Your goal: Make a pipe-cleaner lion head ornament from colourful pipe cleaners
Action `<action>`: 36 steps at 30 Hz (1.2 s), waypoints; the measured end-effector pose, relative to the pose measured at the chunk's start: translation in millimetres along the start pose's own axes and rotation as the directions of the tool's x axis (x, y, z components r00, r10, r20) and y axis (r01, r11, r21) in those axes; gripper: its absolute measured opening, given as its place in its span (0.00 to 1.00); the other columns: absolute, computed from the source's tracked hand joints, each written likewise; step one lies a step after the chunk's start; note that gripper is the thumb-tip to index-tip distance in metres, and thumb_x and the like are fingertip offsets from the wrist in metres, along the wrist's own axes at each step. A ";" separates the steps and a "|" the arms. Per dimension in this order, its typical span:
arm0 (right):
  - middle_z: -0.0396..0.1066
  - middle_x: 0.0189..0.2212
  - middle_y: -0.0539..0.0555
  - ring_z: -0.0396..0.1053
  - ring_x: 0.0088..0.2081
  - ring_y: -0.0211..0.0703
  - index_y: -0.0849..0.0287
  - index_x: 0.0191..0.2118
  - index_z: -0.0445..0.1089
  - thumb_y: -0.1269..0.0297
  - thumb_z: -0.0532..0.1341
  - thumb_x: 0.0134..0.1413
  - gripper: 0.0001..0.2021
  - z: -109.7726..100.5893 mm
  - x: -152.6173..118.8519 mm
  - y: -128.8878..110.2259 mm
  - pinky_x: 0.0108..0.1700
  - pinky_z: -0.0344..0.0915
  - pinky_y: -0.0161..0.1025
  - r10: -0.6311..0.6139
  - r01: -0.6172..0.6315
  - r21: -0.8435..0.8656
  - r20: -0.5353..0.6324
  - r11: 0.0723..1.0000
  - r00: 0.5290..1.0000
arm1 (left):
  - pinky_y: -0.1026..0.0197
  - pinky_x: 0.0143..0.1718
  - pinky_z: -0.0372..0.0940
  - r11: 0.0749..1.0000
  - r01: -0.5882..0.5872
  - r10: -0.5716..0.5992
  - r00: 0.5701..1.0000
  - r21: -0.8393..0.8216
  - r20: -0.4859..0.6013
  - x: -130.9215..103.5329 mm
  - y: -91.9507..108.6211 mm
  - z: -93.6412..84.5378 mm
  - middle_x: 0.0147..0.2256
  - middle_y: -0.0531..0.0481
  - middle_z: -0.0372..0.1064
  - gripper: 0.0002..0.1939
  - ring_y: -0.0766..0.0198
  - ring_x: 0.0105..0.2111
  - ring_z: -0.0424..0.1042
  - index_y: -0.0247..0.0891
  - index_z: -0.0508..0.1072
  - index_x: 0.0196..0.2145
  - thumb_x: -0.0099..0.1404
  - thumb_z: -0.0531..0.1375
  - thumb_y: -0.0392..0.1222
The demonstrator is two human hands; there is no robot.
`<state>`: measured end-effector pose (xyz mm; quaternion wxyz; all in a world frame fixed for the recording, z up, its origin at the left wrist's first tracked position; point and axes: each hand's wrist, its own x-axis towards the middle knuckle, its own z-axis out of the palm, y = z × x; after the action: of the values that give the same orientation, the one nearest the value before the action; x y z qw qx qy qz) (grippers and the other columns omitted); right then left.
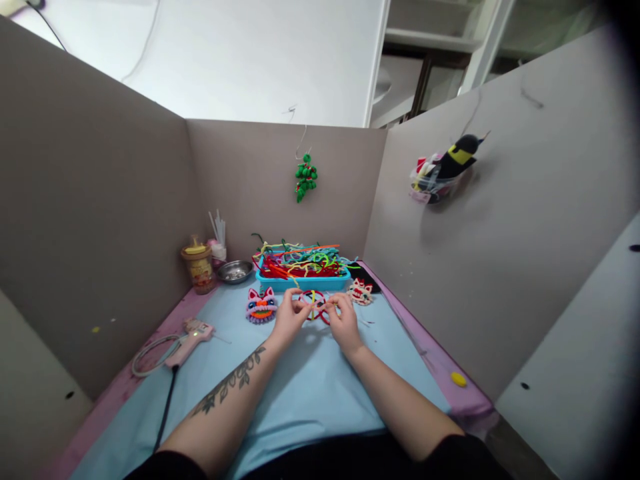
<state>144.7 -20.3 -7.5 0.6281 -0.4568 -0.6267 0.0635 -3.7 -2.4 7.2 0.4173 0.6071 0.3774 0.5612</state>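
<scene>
Between my two hands hangs a small openwork piece of bent pipe cleaners, red with some yellow and pink. My left hand pinches its left side, and my right hand pinches its right side. Both hands are raised slightly over the blue cloth. Left of my left hand lies a colorful animal face with pink ears and an orange mouth. A cream and red face lies just beyond my right hand. Behind the hands stands a blue tray heaped with multicolored pipe cleaners.
A pink glue gun with its cable lies at the left. A metal bowl and a lidded jar stand at the back left. A yellow disc is at the right edge. Grey panels enclose the table.
</scene>
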 end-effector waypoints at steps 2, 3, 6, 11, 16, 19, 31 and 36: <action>0.65 0.36 0.56 0.63 0.43 0.46 0.57 0.34 0.68 0.63 0.55 0.55 0.07 1.5 0.5 0.2 0.47 0.61 0.45 0.004 -0.005 0.016 0.032 1.000 0.999 | 0.66 0.25 0.59 0.998 0.039 -0.040 0.999 -0.049 -0.016 0.9 0.5 -0.1 0.21 0.57 0.68 0.23 0.66 0.22 0.69 0.38 0.59 0.41 0.50 0.64 0.44; 0.66 0.37 0.56 0.64 0.44 0.46 0.57 0.36 0.69 0.62 0.56 0.54 0.07 2.4 0.6 -0.1 0.47 0.61 0.45 0.004 -0.006 0.021 0.051 1.000 0.999 | 0.65 0.26 0.60 0.996 0.055 -0.057 0.998 -0.076 -0.024 1.3 0.8 -0.4 0.21 0.57 0.68 0.24 0.66 0.23 0.70 0.38 0.59 0.41 0.50 0.64 0.44; 0.68 0.39 0.56 0.64 0.44 0.47 0.56 0.37 0.70 0.62 0.60 0.50 0.08 4.3 0.4 -2.0 0.47 0.61 0.45 -0.012 0.011 0.009 0.118 1.000 0.993 | 0.64 0.31 0.63 0.987 0.087 -0.091 0.995 -0.135 -0.030 1.8 1.3 -1.3 0.22 0.56 0.70 0.24 0.65 0.25 0.72 0.37 0.58 0.41 0.49 0.65 0.42; 0.69 0.34 0.54 0.64 0.41 0.46 0.55 0.32 0.70 0.63 0.59 0.52 0.04 2.4 -0.3 -7.5 0.47 0.60 0.46 -0.072 0.080 -0.058 0.129 0.995 0.989 | 0.63 0.32 0.63 0.974 0.126 -0.123 0.992 -0.190 0.027 0.6 0.4 0.9 0.23 0.54 0.71 0.28 0.65 0.26 0.72 0.37 0.57 0.42 0.48 0.66 0.44; 0.67 0.32 0.53 0.63 0.40 0.46 0.55 0.28 0.70 0.64 0.59 0.52 0.05 1.0 -0.7 -9.2 0.45 0.60 0.45 -0.090 0.099 -0.084 0.106 0.992 0.990 | 0.64 0.31 0.63 0.973 0.121 -0.111 0.992 -0.196 0.060 -1.6 0.3 4.3 0.25 0.54 0.71 0.31 0.66 0.26 0.72 0.37 0.56 0.44 0.47 0.67 0.46; 0.65 0.33 0.54 0.62 0.41 0.46 0.56 0.26 0.70 0.64 0.61 0.49 0.05 2.9 -1.2 -5.7 0.46 0.60 0.46 -0.052 0.057 -0.063 0.071 0.996 0.996 | 0.65 0.29 0.62 0.982 0.082 -0.070 0.995 -0.168 0.077 -3.3 3.2 4.9 0.23 0.57 0.69 0.29 0.67 0.24 0.70 0.38 0.56 0.44 0.49 0.66 0.46; 0.61 0.36 0.54 0.61 0.43 0.47 0.56 0.28 0.72 0.63 0.63 0.46 0.04 3.4 1.5 1.2 0.49 0.59 0.46 0.059 -0.057 -0.033 0.052 0.998 0.997 | 0.67 0.26 0.59 0.996 0.011 0.000 0.994 -0.092 0.112 -2.6 1.6 2.9 0.23 0.58 0.66 0.27 0.69 0.23 0.68 0.38 0.55 0.46 0.52 0.64 0.46; 0.61 0.38 0.55 0.61 0.45 0.48 0.55 0.34 0.72 0.62 0.62 0.48 0.06 1.1 1.7 0.2 0.50 0.59 0.47 0.037 -0.034 -0.053 0.042 0.998 0.998 | 0.67 0.26 0.58 0.999 -0.004 0.009 0.993 -0.039 0.121 -0.2 -3.9 1.1 0.23 0.57 0.67 0.28 0.68 0.23 0.67 0.37 0.55 0.47 0.53 0.63 0.46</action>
<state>144.3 -18.5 -6.6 0.6012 -0.4827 -0.6332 0.0679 -2.5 -1.2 3.5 0.4494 0.6331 0.3382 0.5318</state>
